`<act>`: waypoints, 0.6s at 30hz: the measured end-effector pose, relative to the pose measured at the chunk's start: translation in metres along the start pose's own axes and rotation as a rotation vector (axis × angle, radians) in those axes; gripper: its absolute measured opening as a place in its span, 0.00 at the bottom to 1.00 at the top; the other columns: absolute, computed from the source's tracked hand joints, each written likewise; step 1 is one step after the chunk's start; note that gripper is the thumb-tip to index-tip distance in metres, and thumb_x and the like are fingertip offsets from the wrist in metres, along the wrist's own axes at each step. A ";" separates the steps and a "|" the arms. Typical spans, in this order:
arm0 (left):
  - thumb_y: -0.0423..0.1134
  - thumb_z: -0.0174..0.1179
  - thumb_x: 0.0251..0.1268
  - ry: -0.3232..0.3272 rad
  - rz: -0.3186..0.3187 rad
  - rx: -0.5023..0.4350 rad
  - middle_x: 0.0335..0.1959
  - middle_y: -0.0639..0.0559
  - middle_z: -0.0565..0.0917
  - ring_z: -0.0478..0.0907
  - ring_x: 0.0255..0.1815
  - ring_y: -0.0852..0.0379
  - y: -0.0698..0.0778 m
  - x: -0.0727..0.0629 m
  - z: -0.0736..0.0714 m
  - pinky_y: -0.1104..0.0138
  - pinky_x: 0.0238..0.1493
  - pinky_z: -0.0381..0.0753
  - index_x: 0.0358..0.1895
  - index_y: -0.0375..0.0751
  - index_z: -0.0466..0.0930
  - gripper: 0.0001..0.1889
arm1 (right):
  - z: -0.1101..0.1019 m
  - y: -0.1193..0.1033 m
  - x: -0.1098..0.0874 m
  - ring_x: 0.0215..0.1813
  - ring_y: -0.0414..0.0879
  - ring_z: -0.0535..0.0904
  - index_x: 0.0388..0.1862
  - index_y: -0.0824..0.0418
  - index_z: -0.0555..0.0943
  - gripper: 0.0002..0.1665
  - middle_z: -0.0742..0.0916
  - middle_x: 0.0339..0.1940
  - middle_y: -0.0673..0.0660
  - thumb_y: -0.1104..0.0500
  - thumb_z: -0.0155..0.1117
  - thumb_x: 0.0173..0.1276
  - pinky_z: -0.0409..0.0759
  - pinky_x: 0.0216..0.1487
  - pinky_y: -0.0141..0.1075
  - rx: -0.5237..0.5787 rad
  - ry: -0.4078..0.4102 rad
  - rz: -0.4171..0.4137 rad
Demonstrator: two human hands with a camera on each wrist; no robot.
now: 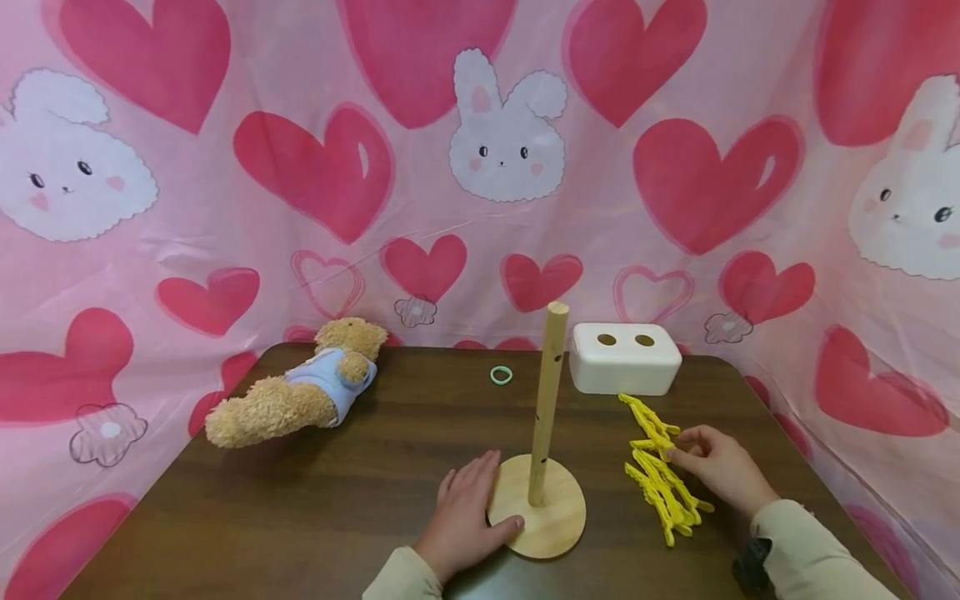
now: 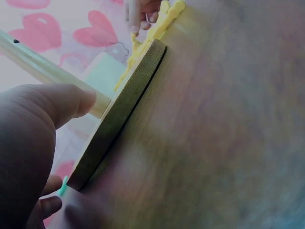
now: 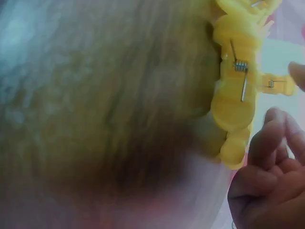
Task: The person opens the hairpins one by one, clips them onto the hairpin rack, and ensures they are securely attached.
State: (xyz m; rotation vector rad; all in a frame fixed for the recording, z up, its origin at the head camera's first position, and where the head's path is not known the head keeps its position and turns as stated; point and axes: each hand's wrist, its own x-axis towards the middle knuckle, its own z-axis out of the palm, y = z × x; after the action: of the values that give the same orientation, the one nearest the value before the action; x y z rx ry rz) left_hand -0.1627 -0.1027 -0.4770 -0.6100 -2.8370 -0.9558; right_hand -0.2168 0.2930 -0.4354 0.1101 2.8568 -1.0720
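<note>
An upright wooden rod [image 1: 550, 400] rises from a round wooden base [image 1: 551, 533]. My left hand [image 1: 467, 518] rests against the left side of this base, fingers extended along its rim and the thumb [image 2: 76, 102] over its top. To the right lies a group of yellow plastic clothespins [image 1: 663, 487], their metal springs showing up close in the right wrist view. At the upper part of this group is my right hand [image 1: 716, 467], thumb and forefinger apart beside one clothespin [image 3: 279, 84]. Its other fingers [image 3: 269, 148] are bent.
A white box [image 1: 626, 367] with two round holes on top stands at the back right. Behind the rod lies a small green ring [image 1: 501, 375]. A teddy bear [image 1: 300, 387] in a blue outfit lies at the back left. Pink heart-patterned cloth [image 1: 420, 225] hangs around the table.
</note>
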 end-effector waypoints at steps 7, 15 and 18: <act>0.59 0.67 0.58 0.010 0.008 0.005 0.74 0.43 0.68 0.64 0.73 0.42 0.000 0.000 0.001 0.36 0.68 0.55 0.76 0.38 0.62 0.47 | 0.004 -0.007 0.003 0.39 0.51 0.78 0.48 0.66 0.80 0.38 0.85 0.41 0.59 0.30 0.55 0.71 0.78 0.39 0.44 -0.080 0.031 0.027; 0.59 0.66 0.59 -0.004 0.005 0.005 0.74 0.44 0.68 0.63 0.73 0.42 0.002 0.000 -0.001 0.36 0.69 0.55 0.76 0.38 0.62 0.46 | 0.008 -0.014 0.001 0.40 0.54 0.78 0.36 0.63 0.83 0.18 0.82 0.48 0.65 0.48 0.70 0.67 0.81 0.40 0.47 -0.119 0.079 -0.064; 0.58 0.66 0.60 -0.008 0.003 0.012 0.74 0.44 0.68 0.63 0.73 0.43 0.001 0.001 -0.001 0.37 0.69 0.54 0.76 0.38 0.62 0.45 | 0.008 -0.016 0.000 0.43 0.56 0.80 0.34 0.62 0.83 0.15 0.82 0.51 0.68 0.50 0.71 0.66 0.83 0.42 0.49 -0.126 0.079 -0.071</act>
State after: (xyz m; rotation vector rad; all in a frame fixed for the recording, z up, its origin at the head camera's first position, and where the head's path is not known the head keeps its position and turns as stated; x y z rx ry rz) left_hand -0.1630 -0.1021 -0.4750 -0.6171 -2.8457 -0.9373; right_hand -0.2177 0.2756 -0.4313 0.0439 3.0109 -0.9153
